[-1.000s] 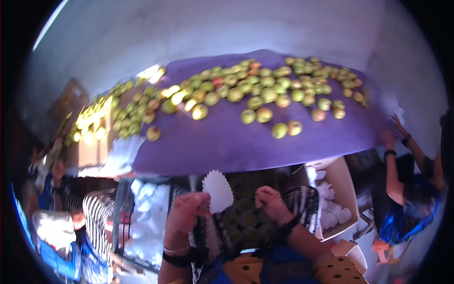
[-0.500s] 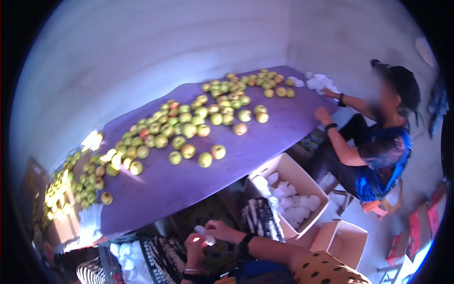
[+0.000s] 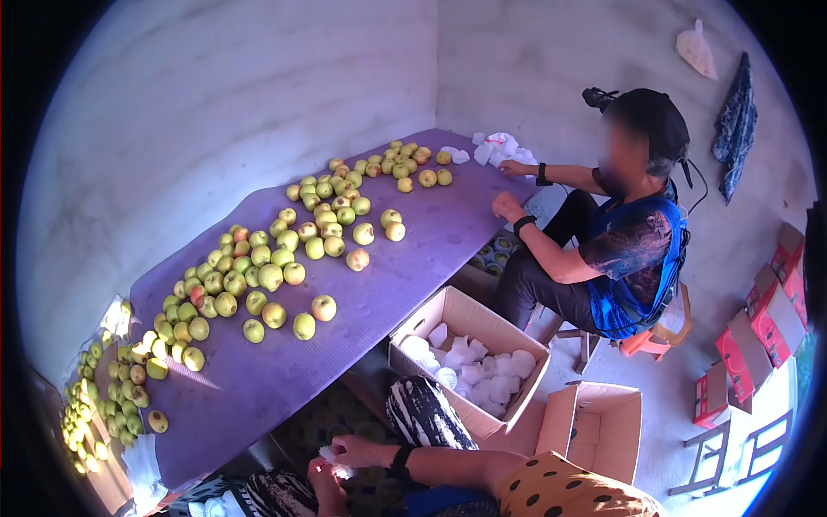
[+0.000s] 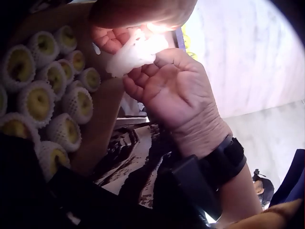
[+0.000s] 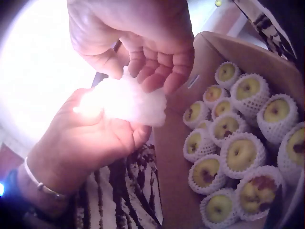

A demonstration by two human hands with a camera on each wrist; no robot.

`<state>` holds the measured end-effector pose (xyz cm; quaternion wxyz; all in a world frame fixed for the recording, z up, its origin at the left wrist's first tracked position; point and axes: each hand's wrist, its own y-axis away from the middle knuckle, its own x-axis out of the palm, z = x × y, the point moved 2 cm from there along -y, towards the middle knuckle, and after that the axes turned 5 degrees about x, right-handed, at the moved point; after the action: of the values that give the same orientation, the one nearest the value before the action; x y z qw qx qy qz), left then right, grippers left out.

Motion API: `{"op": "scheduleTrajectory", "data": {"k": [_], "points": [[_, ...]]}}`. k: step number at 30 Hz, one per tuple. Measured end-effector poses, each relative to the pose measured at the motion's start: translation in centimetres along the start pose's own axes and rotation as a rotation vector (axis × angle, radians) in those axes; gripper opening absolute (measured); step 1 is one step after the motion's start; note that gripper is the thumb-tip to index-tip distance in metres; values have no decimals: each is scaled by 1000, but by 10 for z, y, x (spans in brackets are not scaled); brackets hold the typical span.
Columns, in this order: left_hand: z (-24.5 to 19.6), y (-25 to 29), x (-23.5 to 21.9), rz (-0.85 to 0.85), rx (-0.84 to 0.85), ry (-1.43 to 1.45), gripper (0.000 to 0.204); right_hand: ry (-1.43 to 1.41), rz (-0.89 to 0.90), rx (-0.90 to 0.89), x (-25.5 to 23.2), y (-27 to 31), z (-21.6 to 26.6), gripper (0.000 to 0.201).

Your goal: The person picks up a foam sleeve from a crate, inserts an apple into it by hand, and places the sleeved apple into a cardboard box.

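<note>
Both hands work one white foam net sleeve [image 5: 128,102] — the left hand [image 5: 88,143] cradles it from below with the fingers curled round its lower edge, the right hand [image 5: 138,36] pinches its top edge with bent fingertips [image 5: 159,71], so both are closed on the sleeve. It sits low in front of the person, above their lap and just beside the open cardboard box [image 5: 205,52] of wrapped apples [image 5: 240,155]; in the head view it is only a small white patch between the hands [image 3: 338,461]. Risks, as I judge them: the sleeve looks thin, soft and stretchy, so pulling the two edges too far apart could tear the mesh, and a loose pinch could let it slip and drop onto the striped fabric [image 5: 128,191] below. Glare blows out part of the sleeve, so its exact opening is hard to read. Textures: sleeve is crumpled, translucent, netted foam; the wrapped apples are round, yellow-green, each cupped in a white ribbed net with the top bare; the box is plain brown card with a matte wall. Farther off — loose smooth green-yellow apples [image 3: 271,276] scattered on a purple mat [image 3: 405,276], a second box [image 3: 469,323] holding spare white sleeves, and another seated person [image 3: 620,224] at the far end.
</note>
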<state>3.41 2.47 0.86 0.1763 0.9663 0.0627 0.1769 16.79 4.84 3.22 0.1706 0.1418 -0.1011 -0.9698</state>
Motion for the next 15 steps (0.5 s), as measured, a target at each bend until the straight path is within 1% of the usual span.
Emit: {"op": "scheduleTrajectory", "data": {"k": [3, 5, 6, 9, 11, 14, 15], "points": [[2, -4, -3, 12, 187, -179, 19, 7, -9, 2, 1, 0, -2, 20], [-6, 0, 3, 5, 261, -311, 17, -11, -8, 35, 0, 0, -2, 19], [-11, 2, 7, 2, 298, -378, 16, -2, -25, 21, 0, 0, -2, 19], [-7, -4, 4, 57, 475, -438, 16, 42, -57, -6, -2, 0, 4, 20], [-6, -5, 4, 63, 470, -468, 16, 89, -55, 1, -3, 3, 8, 21], [-1, -10, 1, 92, 481, -481, 17, 154, -112, -28, 3, 1, 4, 21], [1, -12, 0, 104, 488, -481, 17, 129, -102, -28, 3, 0, 3, 22]]}}
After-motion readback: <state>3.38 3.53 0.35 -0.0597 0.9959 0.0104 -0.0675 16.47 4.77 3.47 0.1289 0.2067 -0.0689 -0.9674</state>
